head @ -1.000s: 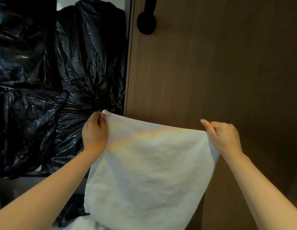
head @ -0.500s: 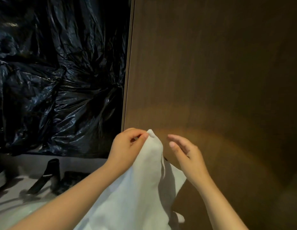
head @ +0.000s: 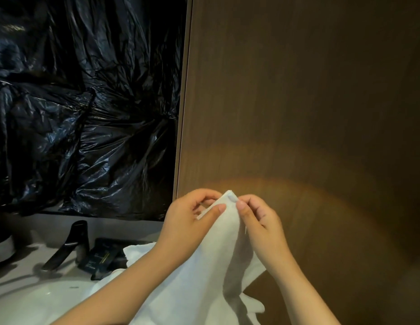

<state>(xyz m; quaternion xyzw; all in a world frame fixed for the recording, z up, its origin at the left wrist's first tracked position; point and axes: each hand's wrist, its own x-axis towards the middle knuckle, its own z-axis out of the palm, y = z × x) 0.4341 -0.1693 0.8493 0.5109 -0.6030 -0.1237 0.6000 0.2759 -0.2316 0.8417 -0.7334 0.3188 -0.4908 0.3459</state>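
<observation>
- Fingers (head: 219, 208) of L hand (head: 188, 221) curled, thumb & forefinger pinching top corner of white cloth (head: 204, 266); a folded edge shows betw. thumb and the other fingers.
- R hand (head: 263, 222): fingers bent too, tips pinching the same corner from the opp. side. Tips of both hands nearly meet, w/ the corner clamped betw. them.
- Cloth hangs down from that corner, passing betw. the two forearms and draping to the bottom of view. Another fold of it lies behind the L forearm, on the desk (head: 124, 228).
- Corner is held up in the air, in front of a brown wood panel (head: 298, 90), near the panel's left edge.
- Lower left: white sink basin (head: 40, 299), black faucet (head: 68, 245) behind it, dark packets (head: 101, 256) w/ gold print just right of the faucet and close to the cloth's edge.
- Desk is grey, under faucet & packets.
- Crumpled black plastic sheeting (head: 87, 113) fills upper left, above the desk.
</observation>
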